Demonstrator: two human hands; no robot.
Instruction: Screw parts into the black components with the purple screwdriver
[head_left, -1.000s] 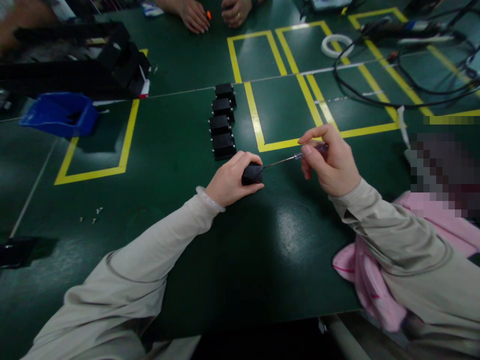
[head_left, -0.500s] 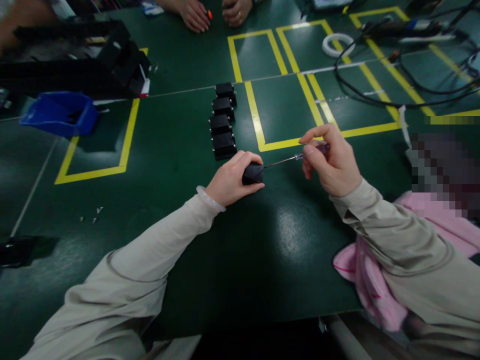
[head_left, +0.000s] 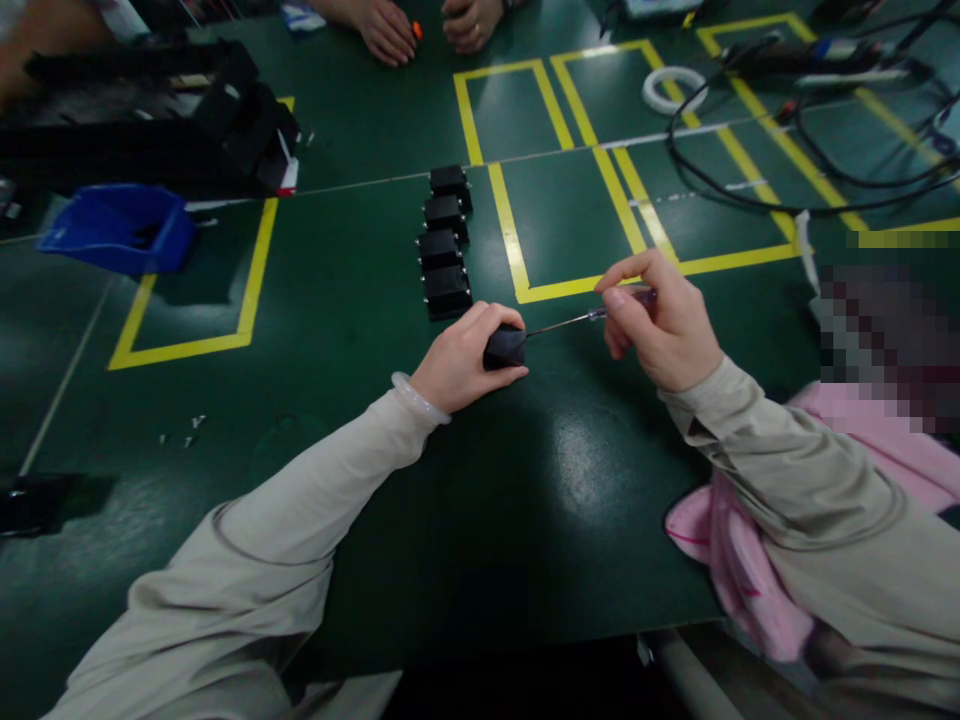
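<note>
- Left hand, center of frame: fingers grip black block.
- Right hand, right of center: fingers pinch screwdriver, tip at block.

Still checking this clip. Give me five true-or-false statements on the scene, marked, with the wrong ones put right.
1. The left hand grips a black block. True.
2. The right hand holds pliers. False: it holds a screwdriver.
3. Four more blocks stand in a row beyond the left hand. True.
4. The blue bin is right of that row. False: it is left.
5. The white ring lies nearer the wearer than the gripped block. False: it lies farther.
</note>
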